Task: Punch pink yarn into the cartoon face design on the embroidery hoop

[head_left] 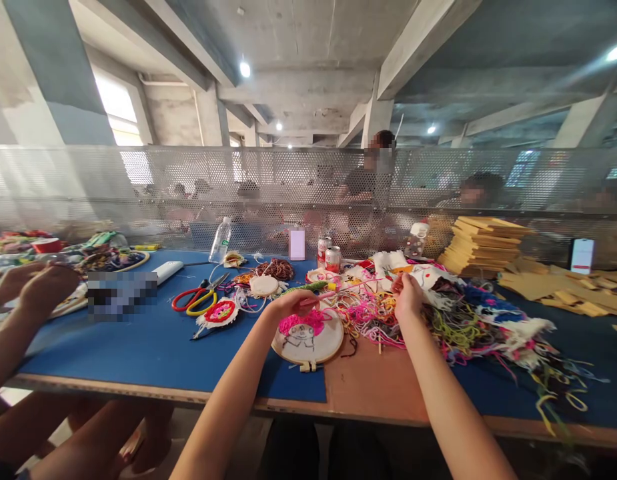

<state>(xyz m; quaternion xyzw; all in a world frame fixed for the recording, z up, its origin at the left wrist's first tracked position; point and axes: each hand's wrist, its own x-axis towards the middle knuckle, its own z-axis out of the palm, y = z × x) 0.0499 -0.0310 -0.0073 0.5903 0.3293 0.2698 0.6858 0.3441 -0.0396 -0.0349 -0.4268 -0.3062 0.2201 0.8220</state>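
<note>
My left hand [294,304] is closed around a slim pink tool [318,297] above an embroidery hoop [333,337]. The hoop lies on the table, its white cloth bearing a drawn figure with bright pink yarn loops at the top. To the right, my right hand [408,293] is raised with its fingers pinched on a strand of pink yarn [365,283], which runs across towards the tool. A tangled heap of coloured yarn [371,317] lies behind and between my hands. The tool's tip is too small to make out.
Red- and yellow-handled scissors [201,300] and a small round yarn piece [221,312] lie left. Behind stand a bottle [220,240], two cans [333,259] and a perforated metal screen [308,180]. Stacked brown pieces [481,247] stand right. Another person's hands [43,290] are at far left.
</note>
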